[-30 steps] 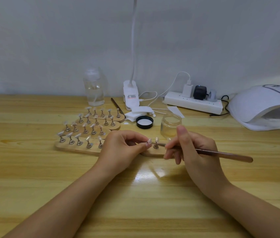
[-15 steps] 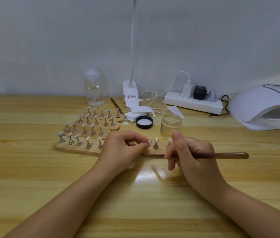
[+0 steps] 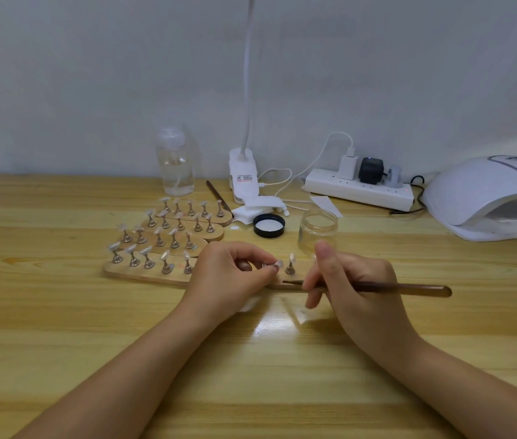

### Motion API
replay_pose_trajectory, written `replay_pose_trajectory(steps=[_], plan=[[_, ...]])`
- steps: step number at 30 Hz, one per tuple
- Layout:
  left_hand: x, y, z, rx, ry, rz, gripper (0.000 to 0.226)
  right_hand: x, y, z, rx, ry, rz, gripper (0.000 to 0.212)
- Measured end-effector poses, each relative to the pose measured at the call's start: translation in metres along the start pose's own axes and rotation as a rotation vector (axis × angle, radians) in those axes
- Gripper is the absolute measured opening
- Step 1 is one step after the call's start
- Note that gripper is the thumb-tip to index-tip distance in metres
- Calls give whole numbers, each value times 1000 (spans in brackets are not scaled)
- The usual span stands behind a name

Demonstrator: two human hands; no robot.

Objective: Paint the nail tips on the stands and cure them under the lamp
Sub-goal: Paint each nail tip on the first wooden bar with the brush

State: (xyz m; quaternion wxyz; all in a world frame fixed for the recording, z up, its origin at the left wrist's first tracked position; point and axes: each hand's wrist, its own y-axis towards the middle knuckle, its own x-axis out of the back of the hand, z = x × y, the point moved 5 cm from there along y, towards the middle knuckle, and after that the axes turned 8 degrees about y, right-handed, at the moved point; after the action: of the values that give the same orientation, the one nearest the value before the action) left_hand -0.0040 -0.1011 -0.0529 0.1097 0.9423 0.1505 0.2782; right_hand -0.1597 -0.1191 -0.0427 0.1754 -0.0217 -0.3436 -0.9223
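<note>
Two bare forearms enter from the bottom edge, with no sleeves, cuffs or gloves in sight. The left hand (image 3: 230, 275) and the right hand (image 3: 360, 291) carry no rings, and neither wrist bears a watch, bracelet or band. The fingers (image 3: 325, 258) are slender, with short, rounded nails; the one thumbnail that faces the camera looks plain and unpolished. No tattoos, plasters or other markings show on either arm. Nothing of the person above the forearms comes into view.
</note>
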Motion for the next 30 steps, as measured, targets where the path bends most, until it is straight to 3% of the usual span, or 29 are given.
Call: replay_pose_trajectory(steps=[18, 30], plan=[[0, -1, -1, 6, -5, -10, 23, 0, 1, 2, 41, -54, -9, 36], [0, -1, -2, 6, -12, -9, 23, 0, 0, -1, -21, -39, -13, 44]])
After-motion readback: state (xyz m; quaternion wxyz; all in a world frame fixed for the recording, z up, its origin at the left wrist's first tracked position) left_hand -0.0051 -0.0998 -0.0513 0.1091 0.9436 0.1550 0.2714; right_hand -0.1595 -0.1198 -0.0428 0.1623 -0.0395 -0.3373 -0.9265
